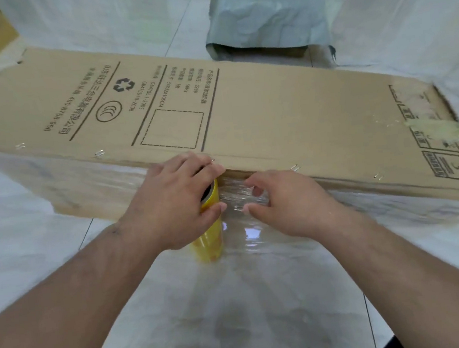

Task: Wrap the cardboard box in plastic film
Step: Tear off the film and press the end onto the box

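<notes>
Brown cardboard box (258,109) lies long and flat across the shiny tiled floor (41,37), running from left to right. Clear plastic film (242,200) covers its near side. The left hand (175,204) grips a yellow film roll (210,231) that stands up against the box. The right hand (284,205) pinches the film just beside the roll. A grey bag (266,16) sits far behind the box.
</notes>
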The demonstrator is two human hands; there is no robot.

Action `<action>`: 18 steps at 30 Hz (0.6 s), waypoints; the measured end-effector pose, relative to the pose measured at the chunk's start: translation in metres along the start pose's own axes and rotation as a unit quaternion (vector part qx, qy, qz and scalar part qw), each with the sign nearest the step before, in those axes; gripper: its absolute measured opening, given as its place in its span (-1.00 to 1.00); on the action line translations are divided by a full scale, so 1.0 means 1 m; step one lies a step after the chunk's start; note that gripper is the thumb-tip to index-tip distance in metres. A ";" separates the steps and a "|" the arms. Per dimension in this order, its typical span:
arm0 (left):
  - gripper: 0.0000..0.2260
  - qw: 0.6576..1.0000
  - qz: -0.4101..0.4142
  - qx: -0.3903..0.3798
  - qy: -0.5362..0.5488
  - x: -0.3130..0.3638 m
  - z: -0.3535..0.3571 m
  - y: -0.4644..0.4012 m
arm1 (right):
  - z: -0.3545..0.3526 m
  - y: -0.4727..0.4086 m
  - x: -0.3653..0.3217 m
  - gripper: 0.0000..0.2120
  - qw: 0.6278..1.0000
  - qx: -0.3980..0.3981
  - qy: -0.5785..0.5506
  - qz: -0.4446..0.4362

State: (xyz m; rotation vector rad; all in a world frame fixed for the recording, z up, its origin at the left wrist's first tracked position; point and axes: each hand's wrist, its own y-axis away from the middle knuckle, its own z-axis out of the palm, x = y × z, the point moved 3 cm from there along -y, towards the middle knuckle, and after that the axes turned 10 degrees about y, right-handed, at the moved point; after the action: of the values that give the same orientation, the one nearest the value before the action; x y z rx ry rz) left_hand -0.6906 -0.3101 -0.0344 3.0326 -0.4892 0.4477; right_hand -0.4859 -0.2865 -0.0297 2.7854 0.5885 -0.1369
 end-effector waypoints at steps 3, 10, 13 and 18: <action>-0.58 0.998 -0.059 -0.010 -0.022 0.019 0.002 -0.003 | 0.002 -0.004 -0.002 -0.59 1.000 0.001 0.000 0.011; -0.89 0.994 -0.046 0.093 -0.040 0.027 0.023 -0.009 | 0.008 -0.015 -0.023 -0.72 0.997 0.014 0.070 -0.017; -0.85 0.994 -0.039 0.096 -0.038 0.027 0.022 -0.009 | 0.009 -0.017 -0.023 -0.71 0.997 0.016 0.070 -0.007; -0.85 0.991 -0.031 0.126 -0.035 0.025 0.024 -0.009 | 0.005 -0.016 -0.021 -0.70 0.997 0.025 0.072 0.008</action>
State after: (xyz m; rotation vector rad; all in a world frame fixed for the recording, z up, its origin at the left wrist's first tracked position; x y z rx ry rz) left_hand -0.6581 -0.3116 -0.0504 3.3058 -0.3669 0.4302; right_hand -0.5116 -0.2817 -0.0359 2.8642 0.6052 0.0548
